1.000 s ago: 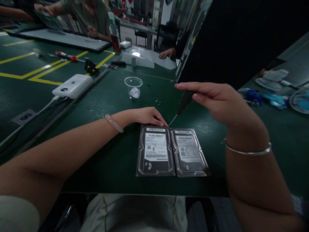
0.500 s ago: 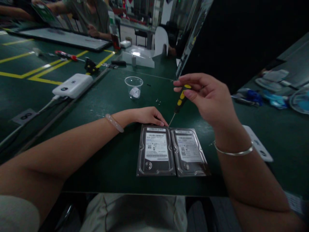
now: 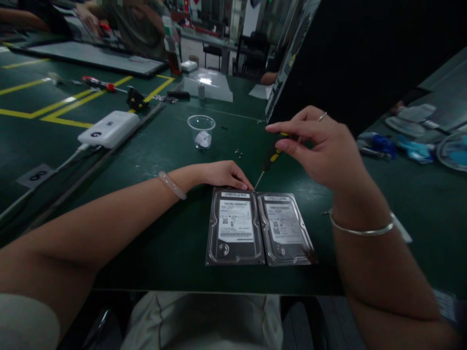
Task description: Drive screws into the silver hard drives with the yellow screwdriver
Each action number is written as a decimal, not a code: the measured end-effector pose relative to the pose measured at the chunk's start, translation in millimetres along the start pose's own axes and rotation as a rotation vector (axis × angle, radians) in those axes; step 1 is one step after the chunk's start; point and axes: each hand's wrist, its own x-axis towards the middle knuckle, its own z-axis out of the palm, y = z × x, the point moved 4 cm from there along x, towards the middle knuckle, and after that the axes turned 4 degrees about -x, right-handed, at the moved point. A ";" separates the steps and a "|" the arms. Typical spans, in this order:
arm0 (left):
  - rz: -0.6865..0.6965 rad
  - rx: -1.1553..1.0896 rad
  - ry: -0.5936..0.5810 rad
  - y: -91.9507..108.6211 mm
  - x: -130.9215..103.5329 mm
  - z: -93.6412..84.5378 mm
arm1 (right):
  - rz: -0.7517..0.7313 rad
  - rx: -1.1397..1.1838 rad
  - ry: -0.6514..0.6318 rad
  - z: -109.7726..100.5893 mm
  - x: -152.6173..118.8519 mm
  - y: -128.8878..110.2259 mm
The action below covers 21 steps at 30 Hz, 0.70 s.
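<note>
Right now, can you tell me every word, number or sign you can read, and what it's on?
"8", lying on its side, on the tag by the white cable.
"S", as it looks, on the white box; its other dark mark is too blurred.
The left hard drive and right hard drive have printed labels, too small and blurred to read.

Both hard drives, left one (image 3: 236, 253) and right one (image 3: 288, 250), look like smooth, slightly shiny metal with flat paper-like labels. Cup's (image 3: 201, 127) clear glossy plastic, the screwdriver's (image 3: 272, 154) got a dull plastic-looking handle and metal shaft, and the green tabletop (image 3: 160, 253) has a soft sheen.
</note>
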 end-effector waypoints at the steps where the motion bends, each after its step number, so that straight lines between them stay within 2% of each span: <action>1: 0.000 0.006 0.003 0.0 0.0 -0.3 | -0.026 -0.020 -0.019 -1.9 -0.4 -0.4; 5: 0.002 0.025 -0.001 -0.3 0.2 -0.8 | -0.044 0.040 -0.125 -8.8 -3.0 -1.3; 8: -0.004 0.024 -0.006 0.8 0.0 -0.4 | 0.006 0.154 -0.124 -6.8 -3.8 -4.3; 10: -0.002 0.024 -0.011 2.6 -0.2 0.2 | 0.024 0.208 -0.080 0.4 -3.3 -8.1; 13: -0.001 0.035 -0.008 4.8 -0.5 0.5 | 0.021 0.217 0.083 10.9 -2.5 -13.3; 15: -0.008 0.040 -0.006 5.0 -0.6 0.5 | 0.021 0.232 0.134 15.5 -2.4 -14.9; 21: -0.010 0.022 -0.012 3.3 -0.7 0.7 | 0.090 0.337 -0.052 11.4 -0.9 -6.7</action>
